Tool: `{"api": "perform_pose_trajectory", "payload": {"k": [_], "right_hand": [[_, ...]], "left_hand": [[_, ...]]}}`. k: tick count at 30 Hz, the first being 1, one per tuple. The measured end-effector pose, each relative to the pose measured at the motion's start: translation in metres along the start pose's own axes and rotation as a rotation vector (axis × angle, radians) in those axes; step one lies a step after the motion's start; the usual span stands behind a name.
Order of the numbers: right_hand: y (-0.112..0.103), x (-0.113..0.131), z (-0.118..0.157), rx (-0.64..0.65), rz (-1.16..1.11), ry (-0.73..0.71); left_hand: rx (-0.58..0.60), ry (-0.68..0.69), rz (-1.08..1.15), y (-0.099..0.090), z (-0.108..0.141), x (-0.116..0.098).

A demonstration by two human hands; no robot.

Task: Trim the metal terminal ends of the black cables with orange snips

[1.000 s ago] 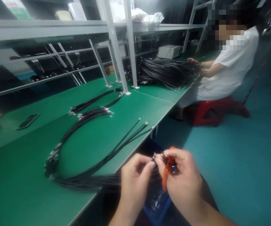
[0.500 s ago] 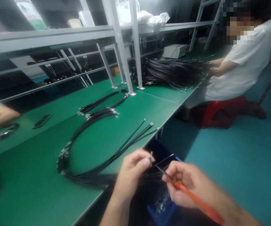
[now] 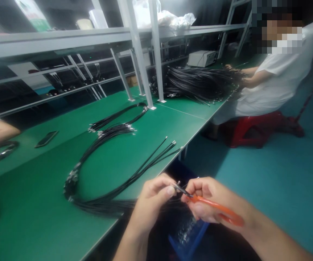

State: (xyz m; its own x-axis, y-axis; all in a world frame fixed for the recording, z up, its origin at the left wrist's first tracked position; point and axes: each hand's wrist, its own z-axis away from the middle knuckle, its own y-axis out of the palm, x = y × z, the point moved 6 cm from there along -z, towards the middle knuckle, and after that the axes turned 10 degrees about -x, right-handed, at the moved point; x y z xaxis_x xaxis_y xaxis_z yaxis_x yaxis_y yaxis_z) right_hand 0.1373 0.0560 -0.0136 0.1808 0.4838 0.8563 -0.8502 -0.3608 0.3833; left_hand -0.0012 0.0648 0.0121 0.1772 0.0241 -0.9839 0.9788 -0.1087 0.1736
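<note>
My left hand point(image 3: 157, 194) is closed in a pinch around a small metal-tipped cable end point(image 3: 178, 183), mostly hidden by thumb and fingertips. A pair of orange-handled scissors point(image 3: 217, 208) lies in my closed right hand point(image 3: 206, 194), gripped close to the dark blades. Their narrow tip is right at the cable end; whether it touches is too small to tell. Black cables point(image 3: 102, 206) run from a tied bundle on the green table point(image 3: 44, 203) toward my hands. Below my hands, a blue bin point(image 3: 182, 250) contains small clear or shiny pieces.
White shelf posts point(image 3: 141, 61) stand on the table beyond the cable loops. A phone point(image 3: 46, 139) lies at left, near another person's arm point(image 3: 2, 130). At right, a person in white point(image 3: 287, 76) sits on a red stool point(image 3: 250, 130) by a large cable pile point(image 3: 200, 83).
My right hand has moved left and slightly up, bringing the scissors' tip to the cable end. The scissors have turned flatter. My left hand keeps its pinch in nearly the same place.
</note>
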Motion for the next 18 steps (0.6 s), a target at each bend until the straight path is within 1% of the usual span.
{"api": "perform_pose_trajectory", "payload": {"k": [3, 7, 12, 16, 18], "right_hand": [[-0.002, -0.002, -0.004, 0.003, 0.019, 0.020], [0.001, -0.001, -0.002, 0.040, 0.049, 0.043], [-0.005, 0.006, 0.004, -0.063, 0.197, 0.025], [-0.003, 0.007, 0.011, -0.016, 0.199, -0.004], [-0.003, 0.004, 0.012, -0.033, 0.156, -0.010]], "left_hand": [[0.002, 0.002, 0.004, -0.001, -0.001, 0.001], [0.002, 0.003, -0.014, -0.002, -0.001, 0.003], [-0.014, -0.008, -0.033, -0.003, 0.000, 0.002], [-0.105, 0.007, -0.078, -0.005, -0.001, 0.000], [-0.164, 0.043, -0.130, -0.006, -0.001, -0.002]]}}
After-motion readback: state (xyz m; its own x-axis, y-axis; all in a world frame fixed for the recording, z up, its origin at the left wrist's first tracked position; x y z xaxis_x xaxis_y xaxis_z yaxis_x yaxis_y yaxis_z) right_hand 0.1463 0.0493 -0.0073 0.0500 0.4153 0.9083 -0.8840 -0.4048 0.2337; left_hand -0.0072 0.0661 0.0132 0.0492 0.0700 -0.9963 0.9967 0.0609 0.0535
